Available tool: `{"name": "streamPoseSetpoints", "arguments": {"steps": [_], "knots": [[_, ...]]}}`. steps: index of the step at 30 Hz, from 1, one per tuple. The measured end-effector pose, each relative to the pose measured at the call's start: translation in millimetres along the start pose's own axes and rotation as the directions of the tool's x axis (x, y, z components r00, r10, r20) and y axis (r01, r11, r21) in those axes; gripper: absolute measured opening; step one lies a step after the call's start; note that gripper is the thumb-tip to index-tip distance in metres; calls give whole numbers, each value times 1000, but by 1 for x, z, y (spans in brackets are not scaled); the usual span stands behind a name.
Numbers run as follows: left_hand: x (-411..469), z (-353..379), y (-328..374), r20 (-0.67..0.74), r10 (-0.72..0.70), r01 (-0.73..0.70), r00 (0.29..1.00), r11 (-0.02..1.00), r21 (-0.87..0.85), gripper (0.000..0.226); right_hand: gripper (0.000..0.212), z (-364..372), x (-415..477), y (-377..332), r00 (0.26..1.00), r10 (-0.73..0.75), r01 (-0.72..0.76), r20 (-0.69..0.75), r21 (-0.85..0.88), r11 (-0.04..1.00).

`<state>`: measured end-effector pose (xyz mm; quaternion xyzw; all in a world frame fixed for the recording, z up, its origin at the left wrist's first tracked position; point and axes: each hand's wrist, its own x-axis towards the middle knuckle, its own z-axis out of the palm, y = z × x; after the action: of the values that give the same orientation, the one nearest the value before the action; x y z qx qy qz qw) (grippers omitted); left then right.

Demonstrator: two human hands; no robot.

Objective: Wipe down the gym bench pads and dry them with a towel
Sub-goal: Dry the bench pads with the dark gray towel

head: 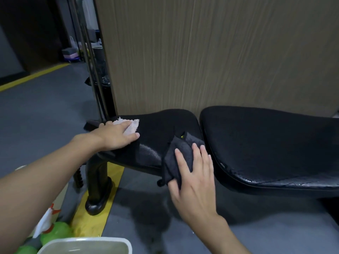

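Note:
A black gym bench stands along a wooden wall, with a smaller seat pad (161,131) on the left and a long back pad (271,143) on the right. Both pads glisten along their near edges. My left hand (113,135) presses a pale pink cloth (131,126) flat on the far left end of the seat pad. My right hand (192,169) holds a black towel (178,154) against the seat pad's near right corner, fingers spread over it, thumb under its hanging edge.
A white basin (86,244) sits on the floor at the bottom left beside green objects (58,231). The bench's black leg (98,187) stands on a yellow floor stripe (95,206). Metal poles (88,57) rise left of the wooden wall (211,52).

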<state>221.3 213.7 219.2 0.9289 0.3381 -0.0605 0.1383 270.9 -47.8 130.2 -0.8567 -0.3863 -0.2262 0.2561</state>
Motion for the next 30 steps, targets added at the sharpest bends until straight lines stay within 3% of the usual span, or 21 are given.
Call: {"name": "streamPoseSetpoints", "arguments": {"steps": [3,5,7,9,11,16,21,24,25,30], "knots": [[-1,10,11,-45,-91,95,995,991,94,74,68,-5,16,-8,984,168,-170,52,30,985],[0,7,15,-81,-99,113,992,972,204,73,67,-11,45,-3,929,312,-326,197,40,945],[1,4,21,-125,-15,48,992,963,265,73,63,-13,84,8,859,378,-407,347,13,913],[6,1,31,-111,142,-104,984,951,292,75,56,-10,118,16,803,394,-429,446,-26,903],[13,-2,41,-10,216,-202,976,924,324,82,51,-4,141,20,768,395,-430,504,-52,901],[24,-16,43,235,164,-218,958,949,229,127,49,14,185,33,748,372,-416,549,-49,908],[21,-10,44,173,205,-247,963,928,279,122,58,36,237,39,688,335,-372,644,-82,924],[20,-5,42,160,208,-245,965,933,265,119,16,48,268,40,655,250,-305,713,-54,951],[20,-4,42,160,205,-243,965,933,266,119,14,52,277,36,641,210,-269,739,-40,962],[25,-3,42,168,209,-250,964,925,286,121,41,83,308,-12,499,6,-71,867,34,997]]}}
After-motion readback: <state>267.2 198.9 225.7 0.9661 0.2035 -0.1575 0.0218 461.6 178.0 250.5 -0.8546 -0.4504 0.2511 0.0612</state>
